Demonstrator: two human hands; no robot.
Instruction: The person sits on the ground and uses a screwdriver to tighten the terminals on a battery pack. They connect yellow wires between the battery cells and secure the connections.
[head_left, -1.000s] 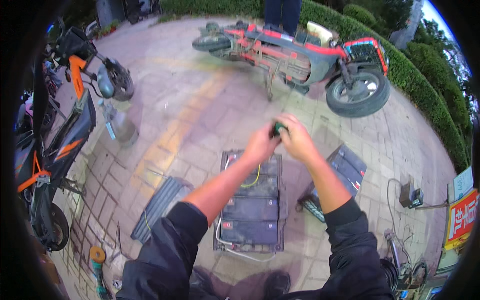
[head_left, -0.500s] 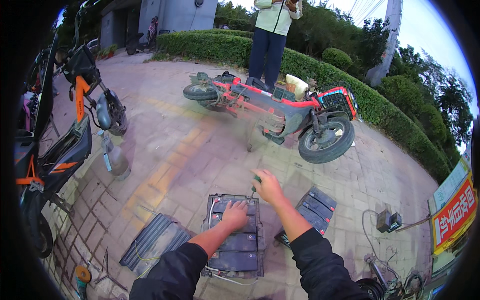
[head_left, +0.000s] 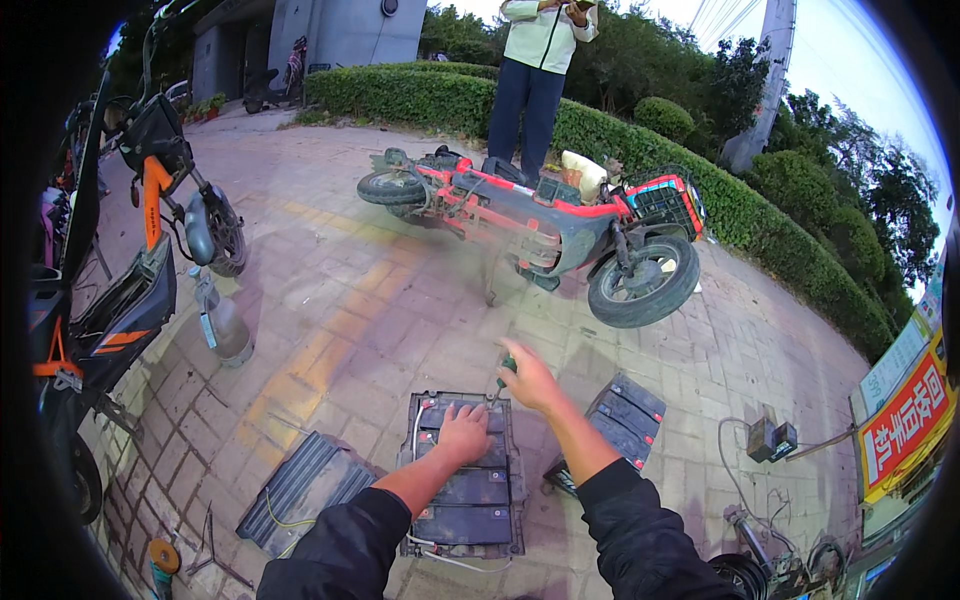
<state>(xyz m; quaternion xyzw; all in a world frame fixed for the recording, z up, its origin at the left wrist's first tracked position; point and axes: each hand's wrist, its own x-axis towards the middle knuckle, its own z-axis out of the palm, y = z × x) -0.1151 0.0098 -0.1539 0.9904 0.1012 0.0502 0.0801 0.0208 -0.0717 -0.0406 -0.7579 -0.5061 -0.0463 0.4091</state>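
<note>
A black tray of several dark batteries [head_left: 462, 487] lies in front of me, with white wires along its left and near edges. My left hand [head_left: 465, 433] rests flat on the upper batteries, fingers spread. At the tray's far right corner, my right hand [head_left: 532, 377] grips a screwdriver [head_left: 507, 369] by its green handle. The screwdriver's shaft points down at the far right battery's corner; whether its tip sits on a screw I cannot tell.
Right of the tray lies a second battery pack [head_left: 625, 420]; left of it, a ribbed grey cover [head_left: 300, 490]. An angle grinder [head_left: 163, 560] is at lower left. A red electric scooter [head_left: 530, 225] lies on its side ahead, a person [head_left: 535, 80] behind it. A plastic jug [head_left: 225, 325] stands left.
The whole view has shifted slightly. Both hands stay at almost the same places on the tray, with the screwdriver still in my right hand.
</note>
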